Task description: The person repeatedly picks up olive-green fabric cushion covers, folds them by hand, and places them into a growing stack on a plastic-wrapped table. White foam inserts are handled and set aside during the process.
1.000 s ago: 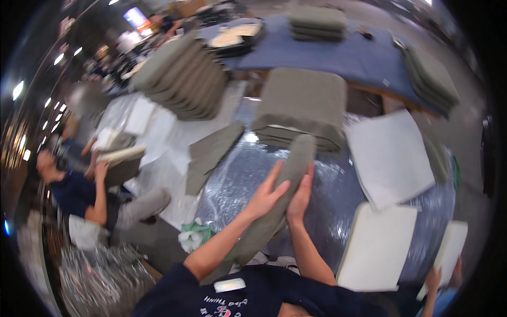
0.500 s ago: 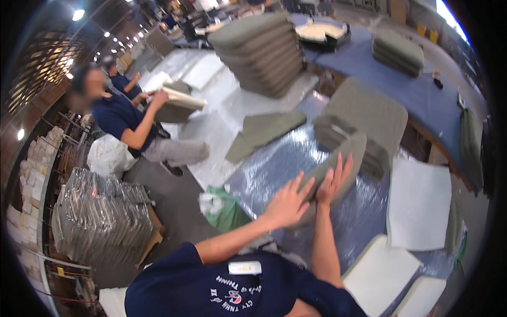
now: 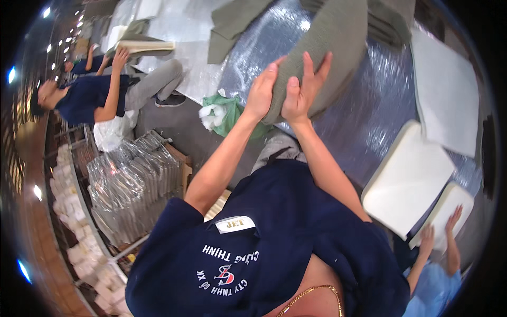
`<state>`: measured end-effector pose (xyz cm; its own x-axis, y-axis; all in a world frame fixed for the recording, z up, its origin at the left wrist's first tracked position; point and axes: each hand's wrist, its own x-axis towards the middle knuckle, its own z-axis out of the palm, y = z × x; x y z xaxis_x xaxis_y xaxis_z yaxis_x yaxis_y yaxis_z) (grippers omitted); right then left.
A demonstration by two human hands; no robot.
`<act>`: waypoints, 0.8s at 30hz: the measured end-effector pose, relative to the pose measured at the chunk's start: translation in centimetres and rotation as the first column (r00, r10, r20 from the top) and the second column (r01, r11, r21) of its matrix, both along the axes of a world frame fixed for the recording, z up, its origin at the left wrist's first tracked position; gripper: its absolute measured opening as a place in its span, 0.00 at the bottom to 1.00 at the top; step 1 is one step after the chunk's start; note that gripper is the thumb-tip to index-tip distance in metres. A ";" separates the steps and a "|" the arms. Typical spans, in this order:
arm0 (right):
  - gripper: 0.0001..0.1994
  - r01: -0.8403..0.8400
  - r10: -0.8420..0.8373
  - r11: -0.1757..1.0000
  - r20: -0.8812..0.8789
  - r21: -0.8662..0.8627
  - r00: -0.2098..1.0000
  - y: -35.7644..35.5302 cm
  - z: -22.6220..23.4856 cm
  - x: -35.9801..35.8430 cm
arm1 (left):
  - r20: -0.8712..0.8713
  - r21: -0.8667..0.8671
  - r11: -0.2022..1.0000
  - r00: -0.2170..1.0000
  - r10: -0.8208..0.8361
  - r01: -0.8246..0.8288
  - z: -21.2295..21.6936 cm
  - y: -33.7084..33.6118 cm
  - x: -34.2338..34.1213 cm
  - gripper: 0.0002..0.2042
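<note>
An olive-green fabric-covered cushion stands on its edge in front of me, tilted, its far end cut off by the top of the picture. My left hand is closed around its near left edge, fingertips partly hidden. Against the broad near face presses my right hand, thumb and fingers apart, so that the cushion is held between both hands. Beneath lies a table covered in shiny clear plastic. Loose olive fabric is spread beyond my left hand, and more olive pieces lie behind the cushion.
White foam pads and a white sheet lie at right. Another person's hands touch a foam pad at lower right. A green bag with white stuffing, a plastic-wrapped stack and a co-worker holding a pad are left.
My view has tilted down toward my chest. My left hand has gone from lying spread on the cushion to gripping its edge, and the cushion stands more upright. A person's hands have appeared lower right.
</note>
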<state>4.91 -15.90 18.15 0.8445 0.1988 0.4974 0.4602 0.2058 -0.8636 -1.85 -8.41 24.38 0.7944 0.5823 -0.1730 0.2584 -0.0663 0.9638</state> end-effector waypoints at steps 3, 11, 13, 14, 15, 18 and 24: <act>0.27 -0.032 0.033 0.999 0.081 -0.019 0.996 0.1 -1.6 1.3 | -0.028 0.494 0.843 0.964 0.263 -0.215 1.3 -4.6 -0.8 0.28; 0.25 -0.128 0.184 0.957 0.201 -0.261 0.962 -3.9 -8.8 6.4 | -0.003 0.730 0.667 0.975 0.220 -0.149 0.6 -5.3 0.2 0.32; 0.26 -0.218 0.156 0.955 -0.287 -0.199 0.945 -6.8 -6.1 6.9 | -0.048 0.676 0.732 0.986 0.158 -0.084 2.1 -5.7 0.4 0.34; 0.27 -0.287 0.189 0.940 -0.422 -0.183 0.887 -8.3 -5.2 7.5 | -0.028 0.558 0.826 0.993 0.112 -0.078 2.9 -6.0 0.4 0.33; 0.28 -0.356 0.221 0.922 -0.544 -0.154 0.809 -9.9 -4.1 8.1 | -0.007 0.424 0.904 0.998 0.069 -0.060 3.6 -6.4 0.2 0.32; 0.44 -0.317 0.201 0.863 -0.308 -0.393 0.930 -10.9 4.7 4.7 | 0.076 0.008 0.972 0.969 -0.235 0.235 4.0 -4.0 1.0 0.30; 0.60 -0.139 -0.052 0.871 -0.369 -0.472 0.928 -9.4 8.9 -3.2 | 0.138 0.382 0.688 0.698 -0.702 0.617 1.5 3.1 18.3 0.29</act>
<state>1.69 -25.32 27.05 0.9281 0.3723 -0.0068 0.1002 -0.2675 -0.9583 16.49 -5.30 25.84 0.9768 -0.1256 0.1734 -0.2100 -0.4021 0.8912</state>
